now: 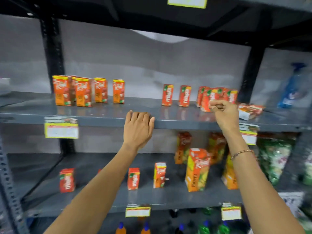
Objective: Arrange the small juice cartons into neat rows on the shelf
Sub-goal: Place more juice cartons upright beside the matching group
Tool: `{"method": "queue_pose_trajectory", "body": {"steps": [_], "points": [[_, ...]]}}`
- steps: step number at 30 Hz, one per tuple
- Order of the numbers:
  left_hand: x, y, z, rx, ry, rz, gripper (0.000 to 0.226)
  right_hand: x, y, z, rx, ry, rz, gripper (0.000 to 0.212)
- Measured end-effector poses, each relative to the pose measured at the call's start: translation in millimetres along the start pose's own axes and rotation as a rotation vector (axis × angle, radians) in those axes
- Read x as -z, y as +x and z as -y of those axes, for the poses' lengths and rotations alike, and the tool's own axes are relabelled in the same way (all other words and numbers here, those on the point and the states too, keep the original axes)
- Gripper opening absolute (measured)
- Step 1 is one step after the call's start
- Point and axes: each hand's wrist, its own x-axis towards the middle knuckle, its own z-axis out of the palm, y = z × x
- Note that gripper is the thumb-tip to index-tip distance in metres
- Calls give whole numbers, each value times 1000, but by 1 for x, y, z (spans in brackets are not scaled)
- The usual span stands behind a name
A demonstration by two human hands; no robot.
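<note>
Small juice cartons stand on the upper grey shelf point(104, 119). Several orange ones point(83, 92) are grouped at the left. Two red ones point(167, 95) point(184, 96) stand apart in the middle, and a tight red cluster point(217, 95) sits at the right. My left hand point(137, 128) rests flat over the shelf's front edge, holding nothing. Raised in front of the red cluster is my right hand point(225, 114), its fingers curled shut; I cannot see a carton inside it. Some cartons point(249, 110) lie tipped over to its right.
The lower shelf point(101, 198) carries scattered small cartons point(67, 180) point(159, 175) and larger juice cartons point(197, 169). Yellow price tags point(61, 130) hang from shelf edges. A blue bottle point(291, 86) stands far right, green packets point(275, 159) below it, bottles at the bottom.
</note>
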Motion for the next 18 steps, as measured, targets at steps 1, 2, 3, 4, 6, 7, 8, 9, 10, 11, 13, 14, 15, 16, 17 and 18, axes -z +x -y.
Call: {"method": "queue_pose_trajectory", "body": {"steps": [1,2,3,4,6,7,8,9,10,11,13,14,15,16,17,18], "points": [[-6,3,-21,19,1,0,42,20,10,-14,-44,-1,-52,22],[-11,6,-40,29,2,2,42,40,18,-27,-105,-3,-108,24],[-17,8,-59,29,3,3,43,59,27,-41,-151,-4,-171,25],[-23,11,-76,22,3,-1,42,76,33,-52,-189,-8,-226,26],[-34,18,-109,-4,5,-19,40,103,49,-74,-239,-8,-255,27],[-38,22,-125,-21,8,-21,41,113,57,-83,-259,-26,-240,27],[-43,25,-142,-38,7,-14,42,120,64,-88,-286,-61,-201,30],[-46,29,-159,-53,4,-5,42,125,73,-94,-301,-80,-147,36],[-49,31,-175,-60,-1,8,42,129,79,-95,-318,-73,-82,44],[-51,33,-189,-55,-8,27,42,130,88,-99,-322,-47,-6,47],[-55,35,-204,-14,-14,48,41,133,100,-100,-374,-20,167,33],[-56,34,-206,0,-10,41,40,136,103,-101,-395,-15,251,25],[-58,33,-205,1,0,23,38,136,111,-108,-409,6,329,22],[-60,33,-204,-8,14,4,36,139,116,-111,-435,11,377,24],[-61,32,-204,-15,24,-11,36,140,123,-118,-449,22,412,32],[-62,32,-204,-13,28,-21,35,142,126,-120,-473,24,431,44]]}}
